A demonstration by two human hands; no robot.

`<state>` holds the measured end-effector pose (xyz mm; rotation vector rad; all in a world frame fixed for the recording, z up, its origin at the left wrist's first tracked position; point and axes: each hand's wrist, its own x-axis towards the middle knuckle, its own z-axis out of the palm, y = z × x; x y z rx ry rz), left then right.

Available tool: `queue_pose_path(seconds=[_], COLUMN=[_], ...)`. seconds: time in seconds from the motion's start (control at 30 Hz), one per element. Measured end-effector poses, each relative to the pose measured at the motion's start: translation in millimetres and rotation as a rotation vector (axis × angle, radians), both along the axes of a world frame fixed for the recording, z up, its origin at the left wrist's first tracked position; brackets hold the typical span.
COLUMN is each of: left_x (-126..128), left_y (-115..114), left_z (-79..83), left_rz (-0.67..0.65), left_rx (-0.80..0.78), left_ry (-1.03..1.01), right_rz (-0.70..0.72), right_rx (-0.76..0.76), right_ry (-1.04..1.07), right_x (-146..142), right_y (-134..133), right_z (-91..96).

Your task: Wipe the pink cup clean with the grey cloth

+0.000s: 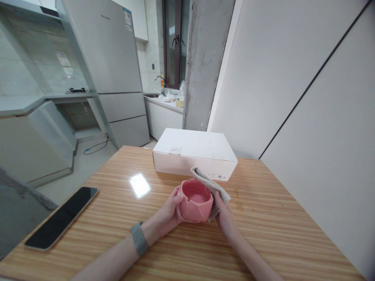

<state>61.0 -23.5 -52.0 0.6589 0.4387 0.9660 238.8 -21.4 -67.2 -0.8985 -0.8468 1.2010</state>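
Two hands on pink bowl [195,200], lower centre of frame: my left hand [171,212] clasps left wall, right hand [224,218] presses grey cloth [211,186] on right wall; bowl upright between them, above table [263,234].

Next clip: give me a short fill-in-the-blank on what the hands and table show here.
1. The left hand grips a bowl-like dish whose colour is ____.
2. The right hand presses a beige ____ against the dish's side.
3. Behind the dish on the wooden table lies a closed white ____.
4. The dark phone lies on the table with its screen facing ____.

Missing words: pink; cloth; box; up
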Motion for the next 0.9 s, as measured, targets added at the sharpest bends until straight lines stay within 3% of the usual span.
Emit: queue_pose_path(seconds=[0.27,0.33,0.53,0.73,0.9], left_x=[0,0,-5,-7,-7], left_y=[-2,-3,0,-2,-8], left_z=[8.8,13.1,20.9,14.1,7.9], left_rz=[0.134,0.100,-0.193,-0.124,-0.144], left_rx=[-0.037,-0.050,-0.149,-0.076,0.027], left_ry=[-0.069,-0.096,-0.108,-0.044,-0.060], right_rz=[-0.002,-0.017,-0.036,-0.018,0.052], right_rx=[-0.035,-0.049,-0.057,-0.055,-0.051], right_ry=[-0.014,-0.022,-0.012,0.003,0.034], right_x=[-6,-6,-2,-1,-4], right_y=[-6,-6,-1,1,-5], right_z=[-2.9,-4.7,-7.0,-2.1,13.2])
